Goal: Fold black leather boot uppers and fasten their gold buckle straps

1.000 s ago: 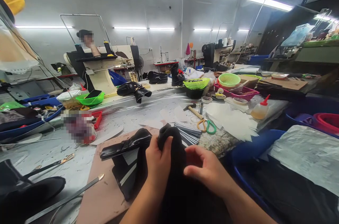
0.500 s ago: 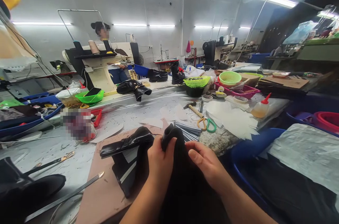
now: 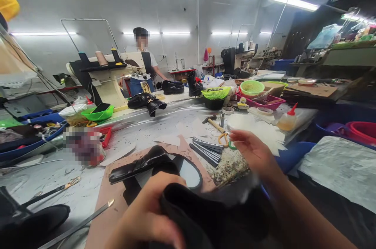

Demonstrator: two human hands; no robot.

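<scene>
My left hand (image 3: pixel 152 206) is closed on the rim of a black boot upper (image 3: pixel 217 209), low in the view and partly blurred. Above its right side my right hand (image 3: pixel 255 153) is held up with fingers stretched out, nothing between them. Behind that hand, scissors (image 3: pixel 222 139) with orange and green handles are partly covered. Another black boot part (image 3: pixel 143 160) lies on a brownish board (image 3: pixel 102 217), near my left hand. Striped dark strips (image 3: pixel 205 154) are fanned out beyond the board.
A hammer (image 3: pixel 216 124), white sheets (image 3: pixel 266 133) and a glue bottle (image 3: pixel 287 119) lie on the bench. Finished-looking boots (image 3: pixel 147 102) stand farther back by a sewing machine (image 3: pixel 110 80), where a person (image 3: pixel 152 64) stands. A blue tub (image 3: pixel 293 157) is at right.
The boot upper has tipped down and to the right, opening toward me. My right hand has come off it and risen to the right. The person behind has straightened up.
</scene>
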